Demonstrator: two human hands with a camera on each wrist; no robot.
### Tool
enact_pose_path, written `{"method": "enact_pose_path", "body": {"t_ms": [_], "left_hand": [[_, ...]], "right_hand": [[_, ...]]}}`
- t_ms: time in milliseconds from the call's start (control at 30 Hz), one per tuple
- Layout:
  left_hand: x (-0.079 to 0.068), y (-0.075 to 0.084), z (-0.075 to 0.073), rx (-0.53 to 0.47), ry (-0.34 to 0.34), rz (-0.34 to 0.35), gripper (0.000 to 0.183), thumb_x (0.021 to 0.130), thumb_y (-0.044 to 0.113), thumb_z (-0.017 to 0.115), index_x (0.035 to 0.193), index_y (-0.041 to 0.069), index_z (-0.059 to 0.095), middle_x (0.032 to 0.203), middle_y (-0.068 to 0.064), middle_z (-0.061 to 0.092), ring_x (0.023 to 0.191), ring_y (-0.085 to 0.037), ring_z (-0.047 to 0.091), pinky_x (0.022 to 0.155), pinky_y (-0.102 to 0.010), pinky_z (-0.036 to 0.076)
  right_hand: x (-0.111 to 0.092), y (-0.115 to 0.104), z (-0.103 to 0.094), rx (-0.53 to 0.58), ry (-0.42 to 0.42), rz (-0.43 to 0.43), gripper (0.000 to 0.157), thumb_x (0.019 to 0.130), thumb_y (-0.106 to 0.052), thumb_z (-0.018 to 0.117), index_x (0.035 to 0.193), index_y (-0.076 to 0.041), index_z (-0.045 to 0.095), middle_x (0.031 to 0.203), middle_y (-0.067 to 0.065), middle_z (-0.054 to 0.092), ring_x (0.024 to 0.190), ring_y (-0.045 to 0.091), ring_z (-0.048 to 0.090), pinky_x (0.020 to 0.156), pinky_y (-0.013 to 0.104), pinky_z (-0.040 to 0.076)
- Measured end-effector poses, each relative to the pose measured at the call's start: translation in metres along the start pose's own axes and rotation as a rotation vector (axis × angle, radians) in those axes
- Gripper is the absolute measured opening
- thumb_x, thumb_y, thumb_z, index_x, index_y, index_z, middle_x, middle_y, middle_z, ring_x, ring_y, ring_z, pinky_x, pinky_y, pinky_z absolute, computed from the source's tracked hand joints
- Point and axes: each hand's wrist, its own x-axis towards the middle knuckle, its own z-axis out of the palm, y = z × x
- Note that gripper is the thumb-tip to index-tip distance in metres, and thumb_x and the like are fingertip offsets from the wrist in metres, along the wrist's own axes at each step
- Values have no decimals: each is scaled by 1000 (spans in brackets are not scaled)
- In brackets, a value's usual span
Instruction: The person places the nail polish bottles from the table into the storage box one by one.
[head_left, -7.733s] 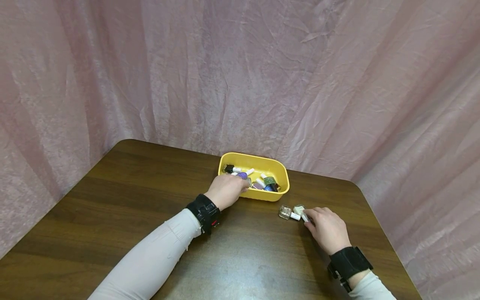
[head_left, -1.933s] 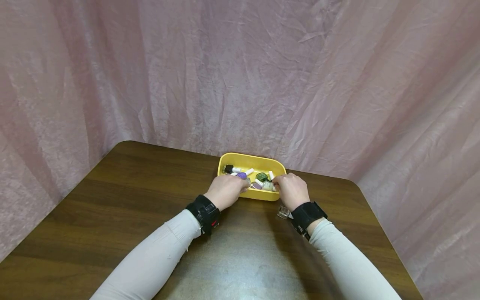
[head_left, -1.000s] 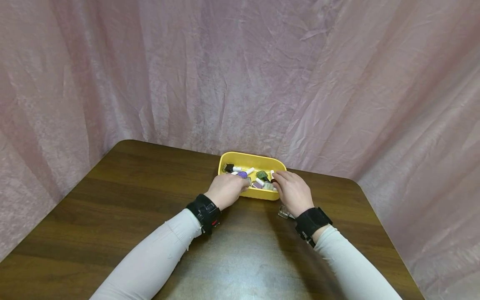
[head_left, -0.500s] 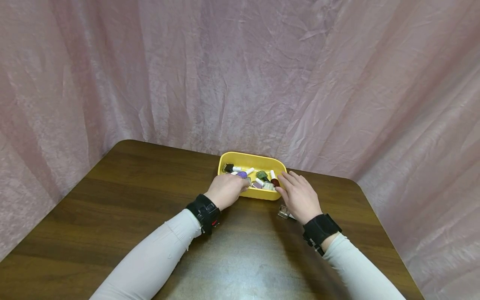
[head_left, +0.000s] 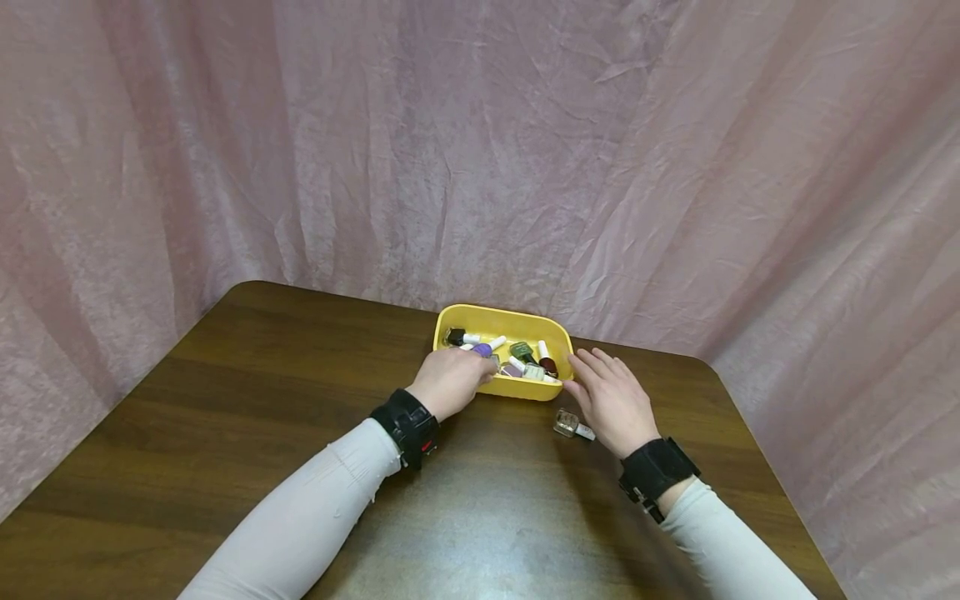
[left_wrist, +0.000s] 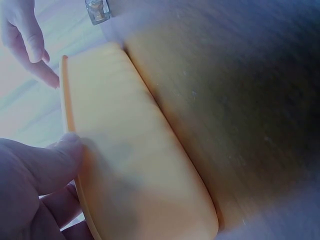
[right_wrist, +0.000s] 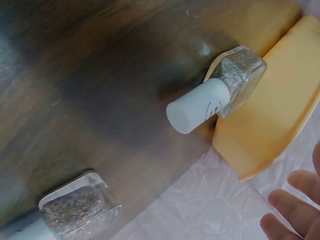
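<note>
My left hand [head_left: 452, 382] grips the near rim of the yellow bin [head_left: 517, 389]; in the left wrist view the thumb [left_wrist: 70, 155] lies on the outer wall. Nail polish bottles lie inside, among them a green one [head_left: 522, 352], a dark red one [head_left: 548, 367], a pale one [head_left: 534, 372] and a purple one [head_left: 482, 350]. My right hand [head_left: 615, 406] is at the bin's right end, fingers spread and holding nothing. A silver glitter nail polish bottle [right_wrist: 239, 77] with a white cap lies on the table near the bin.
In the right wrist view a second glitter bottle [right_wrist: 77, 207] lies on the wooden table [head_left: 465, 517], hidden in the head view. A pink curtain [head_left: 480, 167] hangs right behind the bin and along the table's sides.
The pale bottle, earlier pinched by my right hand on the table, now lies in the bin. The right hand has let go of the dark red bottle and drawn back right. Left hand unchanged.
</note>
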Motion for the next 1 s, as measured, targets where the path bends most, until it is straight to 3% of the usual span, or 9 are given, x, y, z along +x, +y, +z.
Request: {"method": "enact_pose_path", "body": {"t_ms": [567,1000], "left_hand": [[-1,0,-1,-3,-11,-6,9,104,25,78,95,22,78,86,5,74,79,-23,73,64,-43,59],[0,1,-1,-5,-5,-3,9,104,25,78,96,21,78,87,4,74,79,-24,73,64,-43,59]], "right_hand": [[-26,9,-13,-16,-37,5,61,106,-35,75,156,-4,60,160,22,56,152,46,46,125,67,30],[-47,23,-17,-22,-83,54,67,105,-39,77,158,-3,58,162,23,54,154,46,43,126,67,28]]}}
